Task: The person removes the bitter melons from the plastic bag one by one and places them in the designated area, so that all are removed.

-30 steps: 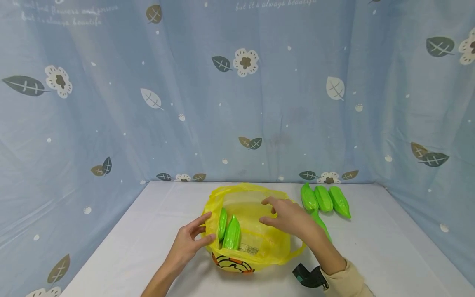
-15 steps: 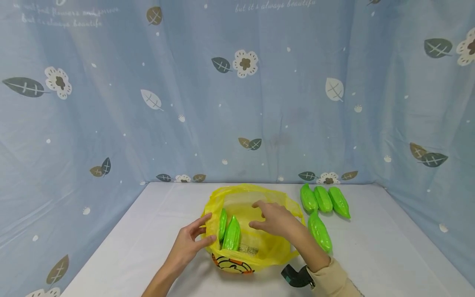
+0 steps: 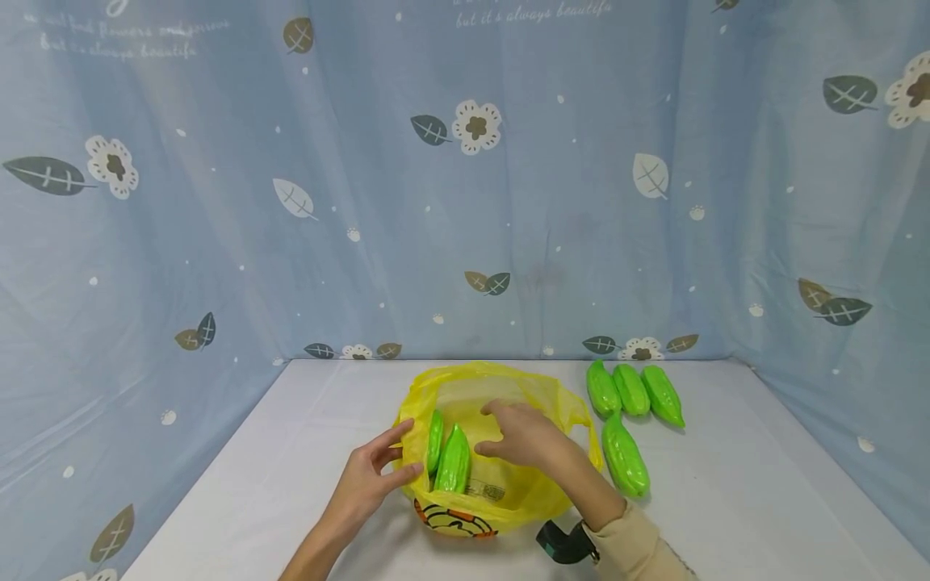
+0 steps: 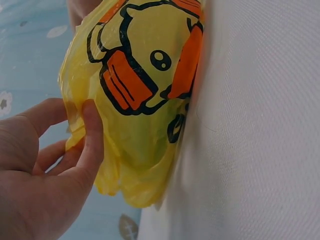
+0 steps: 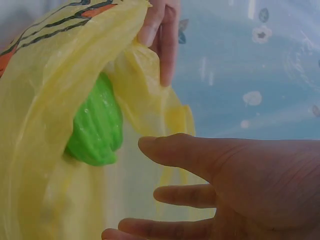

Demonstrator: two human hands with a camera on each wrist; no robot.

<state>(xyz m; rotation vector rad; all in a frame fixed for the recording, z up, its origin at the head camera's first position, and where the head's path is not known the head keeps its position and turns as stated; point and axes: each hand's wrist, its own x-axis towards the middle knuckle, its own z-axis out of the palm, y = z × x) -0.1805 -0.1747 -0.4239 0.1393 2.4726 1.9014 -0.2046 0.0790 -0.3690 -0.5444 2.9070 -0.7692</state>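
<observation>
A yellow plastic bag [image 3: 519,504] with a cartoon duck print lies on the white table, its mouth held wide. My left hand [image 3: 370,476] pinches the bag's left rim between thumb and fingers, as the left wrist view also shows. Inside the bag, toward its left, two bright green ridged bitter melons [image 3: 454,460] lie side by side. My right hand [image 3: 526,437] hovers over the bag's mouth, fingers spread and holding nothing. In the right wrist view one bitter melon [image 5: 97,122] shows past the bag's edge, beyond the right thumb.
To the right of the bag, three bitter melons [image 3: 630,390] lie in a row at the back, with another bitter melon [image 3: 625,458] nearer. A blue curtain [image 3: 552,202] with leaf and flower prints hangs behind the table [image 3: 756,516]. A dark wrist device [image 3: 563,543] sits by the right sleeve.
My right hand has moved left, further over the bag's mouth, uncovering the nearer bitter melon on the right. My left hand has kept its grip on the rim.
</observation>
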